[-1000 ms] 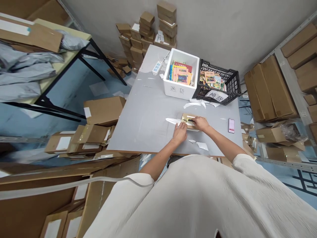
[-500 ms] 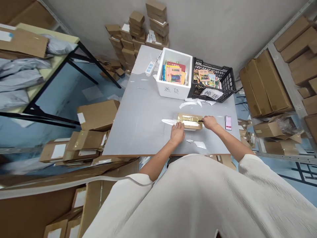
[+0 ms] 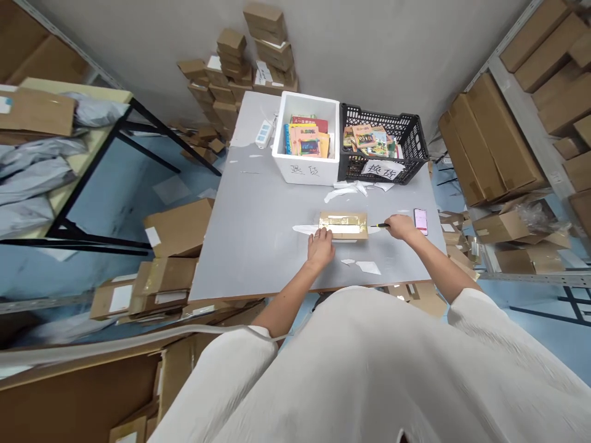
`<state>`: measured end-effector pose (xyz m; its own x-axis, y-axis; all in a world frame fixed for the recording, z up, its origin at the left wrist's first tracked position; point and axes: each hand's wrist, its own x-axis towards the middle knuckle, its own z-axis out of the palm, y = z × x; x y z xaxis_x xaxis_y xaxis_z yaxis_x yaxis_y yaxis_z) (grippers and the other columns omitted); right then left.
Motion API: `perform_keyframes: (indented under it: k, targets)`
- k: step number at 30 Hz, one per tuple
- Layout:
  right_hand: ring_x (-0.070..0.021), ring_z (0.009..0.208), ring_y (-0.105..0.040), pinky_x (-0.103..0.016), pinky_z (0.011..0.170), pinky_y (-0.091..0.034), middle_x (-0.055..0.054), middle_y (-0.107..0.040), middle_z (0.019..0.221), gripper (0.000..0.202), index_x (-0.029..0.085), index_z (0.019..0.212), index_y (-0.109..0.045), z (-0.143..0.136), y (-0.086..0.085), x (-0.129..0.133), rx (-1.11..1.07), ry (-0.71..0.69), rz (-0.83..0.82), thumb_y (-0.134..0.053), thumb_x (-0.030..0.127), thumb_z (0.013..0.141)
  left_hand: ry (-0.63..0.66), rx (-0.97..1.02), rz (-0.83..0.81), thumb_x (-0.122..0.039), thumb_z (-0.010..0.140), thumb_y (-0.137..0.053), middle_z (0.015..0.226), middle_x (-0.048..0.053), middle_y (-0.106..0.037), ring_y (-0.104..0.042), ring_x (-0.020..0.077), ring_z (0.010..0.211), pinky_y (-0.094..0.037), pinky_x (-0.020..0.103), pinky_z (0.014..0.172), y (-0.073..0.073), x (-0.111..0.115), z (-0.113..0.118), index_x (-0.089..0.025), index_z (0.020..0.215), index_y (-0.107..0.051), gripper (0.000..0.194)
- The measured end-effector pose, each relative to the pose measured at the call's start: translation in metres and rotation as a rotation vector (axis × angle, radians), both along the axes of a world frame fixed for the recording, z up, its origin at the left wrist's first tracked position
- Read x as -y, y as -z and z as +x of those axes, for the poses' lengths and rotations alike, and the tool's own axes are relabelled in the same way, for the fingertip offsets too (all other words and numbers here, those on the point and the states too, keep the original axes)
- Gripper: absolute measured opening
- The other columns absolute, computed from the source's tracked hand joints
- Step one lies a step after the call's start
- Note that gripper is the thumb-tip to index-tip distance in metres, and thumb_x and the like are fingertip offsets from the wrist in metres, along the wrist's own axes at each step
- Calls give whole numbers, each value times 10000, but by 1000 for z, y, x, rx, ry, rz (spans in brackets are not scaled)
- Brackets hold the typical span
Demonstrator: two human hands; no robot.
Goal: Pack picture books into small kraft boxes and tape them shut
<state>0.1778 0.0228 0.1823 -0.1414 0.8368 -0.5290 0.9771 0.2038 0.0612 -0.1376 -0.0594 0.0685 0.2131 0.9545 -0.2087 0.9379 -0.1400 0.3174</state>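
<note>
A small cardboard box [image 3: 355,234] with shiny tape along its top lies on the grey table [image 3: 249,246]. My left hand [image 3: 321,247] presses on the box's near left corner, fingers stretched over its edge. Just off the box's right end, my right hand [image 3: 399,226] is wrapped round a utility knife [image 3: 381,225] with a black and yellow handle. The knife's thin blade points left toward the box. White paper strips [image 3: 302,229] lie by the box's left side, and torn paper scraps [image 3: 368,267] lie nearer to me.
A white foam bin [image 3: 307,171] and a black plastic crate [image 3: 413,163], both holding books, stand at the table's back. A phone [image 3: 420,221] lies at the right, a power strip [image 3: 265,134] at the back left. Cardboard boxes [image 3: 173,227] surround the table.
My right hand has drawn the knife to the right, off the box's taped top and past its end. My left hand stays on the box. The camera view has shifted slightly.
</note>
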Motion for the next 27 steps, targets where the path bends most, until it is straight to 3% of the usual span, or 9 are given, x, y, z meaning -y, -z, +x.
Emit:
perform_keyframes:
  k: [4, 11, 16, 24, 27]
  targets:
    - [-312, 1094, -777, -332, 806, -496, -125, -854, 1214, 318, 273, 1265, -858, 20, 5, 10, -116, 120, -10, -595, 373, 1115, 8, 1, 45, -206, 978, -588, 1667, 233, -575, -471, 409, 1622, -359, 606, 1366, -2, -9, 12, -198, 1658, -546, 681]
    - [-271, 1071, -774, -287, 727, -442, -93, -862, 1181, 338, 250, 1292, -827, 35, 19, 35, -267, 212, 6, -555, 351, 1119, 194, 6, 28, -281, 1037, -602, 1641, 216, -584, -523, 389, 1557, -421, 536, 1316, -12, -45, 58, -193, 1590, -596, 561]
    - [-264, 1073, -774, -278, 732, -448, -77, -862, 1180, 333, 253, 1281, -822, 41, 29, 42, -336, 246, 9, -544, 343, 1122, 279, -36, -44, -286, 1019, -658, 1559, 198, -638, -595, 391, 1483, -461, 517, 1265, -6, -67, 70, -204, 1519, -640, 508]
    - [-232, 1012, -775, -265, 788, -513, -73, -861, 1195, 378, 230, 1437, -735, 46, 47, 32, -480, 273, 4, -590, 369, 1116, 271, -106, -47, -273, 943, -792, 1536, 214, -646, -666, 386, 1424, -234, 573, 1423, 7, -72, 78, -183, 1544, -617, 633]
    - [-222, 1004, -772, -263, 822, -521, -69, -863, 1175, 368, 214, 1411, -752, 43, 52, 21, -539, 236, -21, -565, 344, 1121, 269, -111, -42, -243, 942, -784, 1510, 211, -648, -701, 369, 1370, -186, 592, 1447, 8, -69, 80, -183, 1527, -632, 608]
